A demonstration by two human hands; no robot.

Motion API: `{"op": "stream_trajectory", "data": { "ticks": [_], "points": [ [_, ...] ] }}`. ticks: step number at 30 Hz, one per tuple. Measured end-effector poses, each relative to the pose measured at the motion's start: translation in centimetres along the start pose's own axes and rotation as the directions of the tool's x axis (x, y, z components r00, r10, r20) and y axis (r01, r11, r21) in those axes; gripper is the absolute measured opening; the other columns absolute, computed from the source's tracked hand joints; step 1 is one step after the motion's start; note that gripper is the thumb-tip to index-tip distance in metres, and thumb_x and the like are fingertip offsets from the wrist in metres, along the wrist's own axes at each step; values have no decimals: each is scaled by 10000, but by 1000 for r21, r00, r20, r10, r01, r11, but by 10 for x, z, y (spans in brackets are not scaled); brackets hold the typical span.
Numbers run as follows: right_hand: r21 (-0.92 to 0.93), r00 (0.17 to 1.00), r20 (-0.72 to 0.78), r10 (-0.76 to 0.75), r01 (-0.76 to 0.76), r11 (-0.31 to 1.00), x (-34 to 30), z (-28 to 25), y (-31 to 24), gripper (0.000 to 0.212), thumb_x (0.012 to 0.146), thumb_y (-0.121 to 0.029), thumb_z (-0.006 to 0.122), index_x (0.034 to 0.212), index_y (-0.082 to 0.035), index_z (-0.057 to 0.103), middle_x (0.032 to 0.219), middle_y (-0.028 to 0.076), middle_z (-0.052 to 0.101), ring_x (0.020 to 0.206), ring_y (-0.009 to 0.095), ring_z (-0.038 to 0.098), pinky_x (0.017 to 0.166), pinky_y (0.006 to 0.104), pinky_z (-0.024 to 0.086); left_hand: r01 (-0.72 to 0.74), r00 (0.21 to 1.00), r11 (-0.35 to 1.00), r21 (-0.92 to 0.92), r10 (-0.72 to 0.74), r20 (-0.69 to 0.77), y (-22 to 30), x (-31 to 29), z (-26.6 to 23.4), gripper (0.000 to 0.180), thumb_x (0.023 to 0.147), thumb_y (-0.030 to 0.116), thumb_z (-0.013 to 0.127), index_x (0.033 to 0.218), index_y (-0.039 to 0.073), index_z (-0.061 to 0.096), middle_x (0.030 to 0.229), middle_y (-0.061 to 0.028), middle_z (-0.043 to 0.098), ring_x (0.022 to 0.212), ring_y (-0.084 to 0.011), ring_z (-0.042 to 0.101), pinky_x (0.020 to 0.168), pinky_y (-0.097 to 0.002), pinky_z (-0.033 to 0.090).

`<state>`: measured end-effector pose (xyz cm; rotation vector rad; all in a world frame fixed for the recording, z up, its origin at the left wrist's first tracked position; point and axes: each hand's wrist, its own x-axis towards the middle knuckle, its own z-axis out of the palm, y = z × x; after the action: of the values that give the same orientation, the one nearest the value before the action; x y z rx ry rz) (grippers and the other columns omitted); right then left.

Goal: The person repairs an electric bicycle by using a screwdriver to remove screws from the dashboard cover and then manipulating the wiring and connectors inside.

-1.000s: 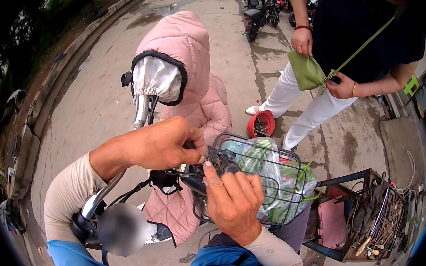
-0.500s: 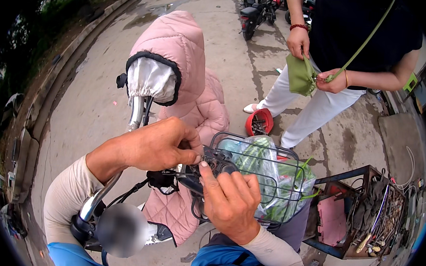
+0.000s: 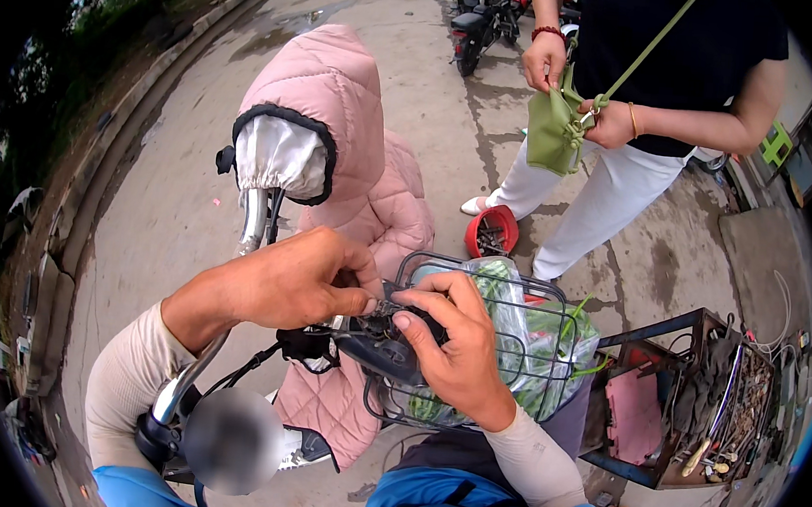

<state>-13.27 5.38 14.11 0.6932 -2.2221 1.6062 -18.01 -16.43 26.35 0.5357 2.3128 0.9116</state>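
Observation:
A black plastic housing (image 3: 382,355) with small parts and thin wires in its exposed top sits at the handlebar, against the basket. My left hand (image 3: 277,277) reaches over from the left, thumb and forefinger closed in a pinch at the housing's top; whatever is in the pinch is hidden. From the other side my right hand (image 3: 461,347) closes thumb and curled fingers on the right part of the housing. The chrome handlebar (image 3: 170,392) passes under my left forearm. Black cables (image 3: 247,367) run toward the housing.
A wire basket (image 3: 527,276) holds bagged green vegetables (image 3: 541,343). Pink quilted covers (image 3: 329,79) hang on the far grip and below. A red bowl (image 3: 492,231) of metal parts stands beside a person (image 3: 663,74) holding a green bag (image 3: 556,127). A tool tray (image 3: 674,399) lies right.
My right hand has shifted up and right, its fingers now bent over the housing's right part. My left hand stays nearly in place. The other person's hands and green bag have moved left.

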Motion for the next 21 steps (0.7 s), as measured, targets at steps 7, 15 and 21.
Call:
{"op": "stream_trajectory", "data": {
  "ticks": [7, 15, 21],
  "points": [
    [165, 998, 42, 38, -45, 985, 2, -2, 9, 169, 874, -111, 810, 1004, -18, 755, 1050, 92, 637, 1015, 283, 576, 906, 383, 471, -23, 999, 999, -40, 22, -24, -3, 0, 1, 163, 922, 46, 764, 1060, -38, 747, 911, -46, 730, 819, -108, 640, 741, -305, 534],
    [118, 996, 78, -43, 33, 992, 5, -4, 6, 149, 858, -82, 796, 966, -28, 710, 1053, 102, 623, 1017, 306, 542, 911, 412, 446, -32, 999, 996, 81, 31, 16, 4, -1, 4, 226, 887, 117, 824, 1036, -26, 733, 868, -80, 690, 765, -166, 617, 711, -336, 508],
    [33, 991, 72, -112, 110, 993, 5, -3, 6, 179, 846, -100, 791, 978, -45, 683, 1056, 106, 607, 1017, 320, 545, 867, 435, 415, -93, 996, 992, 81, 94, -7, 0, 1, 7, 263, 886, 157, 815, 1042, -36, 728, 881, -157, 726, 810, -266, 701, 724, -405, 529]
  ]
}}
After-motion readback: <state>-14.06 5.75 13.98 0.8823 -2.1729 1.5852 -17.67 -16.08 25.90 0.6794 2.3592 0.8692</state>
